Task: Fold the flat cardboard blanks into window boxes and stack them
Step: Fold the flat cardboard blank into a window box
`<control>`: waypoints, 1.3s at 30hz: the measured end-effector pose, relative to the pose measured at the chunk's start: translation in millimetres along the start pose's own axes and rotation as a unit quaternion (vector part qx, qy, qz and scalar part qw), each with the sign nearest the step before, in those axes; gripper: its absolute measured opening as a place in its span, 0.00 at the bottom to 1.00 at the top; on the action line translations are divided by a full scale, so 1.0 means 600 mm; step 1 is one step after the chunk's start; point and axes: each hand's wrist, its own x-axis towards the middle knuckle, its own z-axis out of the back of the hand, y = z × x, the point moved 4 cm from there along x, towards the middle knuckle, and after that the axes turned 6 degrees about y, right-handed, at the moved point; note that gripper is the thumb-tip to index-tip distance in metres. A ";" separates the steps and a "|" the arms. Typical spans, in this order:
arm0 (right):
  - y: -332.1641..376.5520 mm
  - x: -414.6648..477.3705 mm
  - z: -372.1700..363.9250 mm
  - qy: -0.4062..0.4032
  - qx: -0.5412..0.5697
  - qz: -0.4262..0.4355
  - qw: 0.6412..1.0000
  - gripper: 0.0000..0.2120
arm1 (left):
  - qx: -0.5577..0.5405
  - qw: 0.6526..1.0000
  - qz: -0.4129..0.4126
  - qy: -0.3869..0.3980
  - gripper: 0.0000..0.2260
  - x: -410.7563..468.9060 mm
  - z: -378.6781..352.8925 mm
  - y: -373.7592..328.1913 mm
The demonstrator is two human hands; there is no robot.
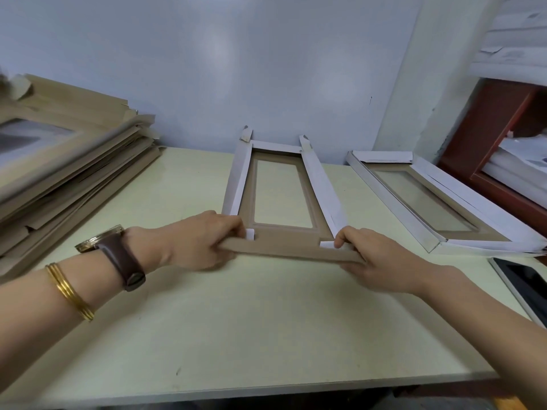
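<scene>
Gripping the near end flap point(290, 253) of a half-folded window box point(281, 199), the left hand point(204, 241) and right hand point(373, 258) each hold one end of it. Their fingers point(233, 224) curl over its top edge, and whatever lies beneath the brown board is hidden. The box lies at the middle of the table point(251, 335), its far end near the wall, with both long side walls raised and leaning a little outward. A white tab point(250, 233) peeks out beside each hand; how far these are tucked in cannot be told. The stack of flat blanks point(74, 161) at the left is blurred and cut off by the edge, and a dark-screened device point(527, 285) at the right shows only in part. The board is brown kraft on one face and white on the other, with a long rectangular window of clear film through which the pale green tabletop shows. A finished box point(426, 199) lies at an angle to the right, apart from the first, with white walls and the same film window. A brown-strapped watch point(118, 255) and thin gold bangles point(69, 291) ring the left forearm
</scene>
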 end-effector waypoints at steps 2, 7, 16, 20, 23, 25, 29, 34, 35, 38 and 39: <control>-0.002 0.002 0.003 0.006 0.019 0.001 1.000 0.10 | -0.017 1.000 0.001 -0.008 0.03 0.001 0.002 0.005; -0.006 0.013 0.020 0.003 0.096 -0.035 0.995 0.10 | -0.043 0.998 0.040 -0.025 0.07 0.010 0.009 0.017; -0.015 0.029 0.033 0.003 0.175 -0.095 0.980 0.06 | -0.105 0.988 0.106 -0.035 0.03 0.016 0.025 0.024; -0.028 0.033 0.035 -0.027 0.193 -0.134 0.972 0.06 | -0.125 0.984 0.115 -0.049 0.03 0.020 0.024 0.027; -0.029 0.038 0.027 -0.048 0.175 -0.137 0.974 0.08 | -0.145 0.980 0.120 -0.066 0.04 0.025 0.014 0.029; -0.024 0.040 0.022 -0.064 0.148 -0.120 0.980 0.10 | -0.171 0.976 0.106 -0.077 0.07 0.025 0.008 0.027; -0.023 0.040 0.007 -0.077 0.104 -0.086 0.988 0.05 | -0.156 0.982 0.083 -0.069 0.05 0.025 -0.002 0.028; -0.022 0.035 -0.007 -0.087 0.085 -0.072 0.990 0.09 | -0.125 0.986 0.075 -0.079 0.07 0.023 -0.006 0.030; -0.019 0.034 -0.011 -0.084 0.061 -0.068 0.992 0.10 | -0.114 0.987 0.072 -0.087 0.07 0.022 -0.006 0.030; -0.016 0.026 -0.027 -0.075 0.045 -0.082 0.993 0.13 | -0.090 0.990 0.055 -0.096 0.07 0.016 -0.013 0.024; -0.016 0.022 -0.029 -0.084 0.057 -0.094 0.990 0.13 | -0.083 0.991 0.054 -0.091 0.05 0.014 -0.016 0.023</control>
